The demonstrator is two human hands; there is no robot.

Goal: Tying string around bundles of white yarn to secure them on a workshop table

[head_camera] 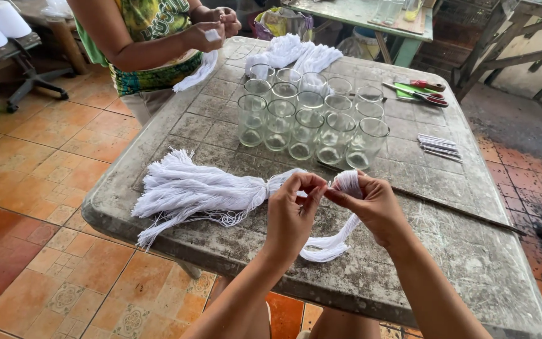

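Here, I have my left hand (291,210) and right hand (371,204) close together over the grey table (446,251), both pinched on a white string bundle (189,188); its loose tassel fans out left, a loop (330,245) hangs off the near edge; empty glass cups (308,116) stand just beyond; a co-worker's hands (214,28) hold string too.

Both hands pinch white string (340,242) over the table (459,251).

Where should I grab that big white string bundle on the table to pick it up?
Probably at the tied waist of the white string bundle, pinching from above. The strands are gathered tight there, while the left end fans out loose and would likely slip apart.
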